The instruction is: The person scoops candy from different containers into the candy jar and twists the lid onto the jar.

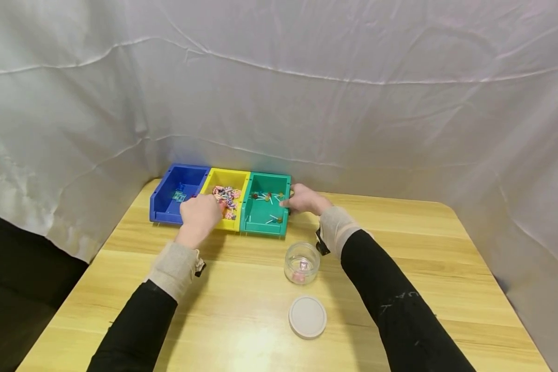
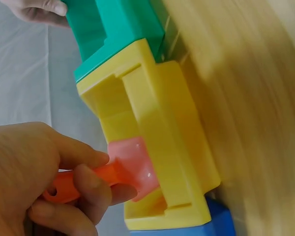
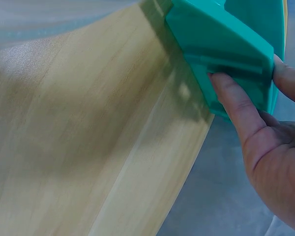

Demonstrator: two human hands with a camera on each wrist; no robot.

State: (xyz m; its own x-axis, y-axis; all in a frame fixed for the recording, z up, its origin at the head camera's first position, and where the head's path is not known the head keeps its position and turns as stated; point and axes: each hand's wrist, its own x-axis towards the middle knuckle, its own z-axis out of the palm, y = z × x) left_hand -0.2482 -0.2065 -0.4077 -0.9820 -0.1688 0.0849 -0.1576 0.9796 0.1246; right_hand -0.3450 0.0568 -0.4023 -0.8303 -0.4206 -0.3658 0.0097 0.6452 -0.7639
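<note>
My left hand [image 1: 201,213] pinches the handle of a small red scoop [image 2: 132,164], whose bowl dips into the yellow bin [image 2: 160,128]. In the head view that bin holds many small striped wrapped candies [image 1: 226,195], and the hand covers its front left corner. My right hand [image 1: 304,200] grips the side wall of the green bin [image 1: 260,214], thumb over the rim and fingers [image 3: 236,103] against the outside. Small lollipops [image 1: 270,196] with white sticks lie scattered inside it.
A blue bin [image 1: 167,209] with a few clear bluish pieces [image 1: 179,196] adjoins the yellow one on the left. Nearer me stand an uncovered clear jar [image 1: 302,263] with pinkish pieces at its bottom and, below it, a round white lid [image 1: 307,317]. Grey curtain [image 1: 335,124] backs the wooden table [image 1: 242,310].
</note>
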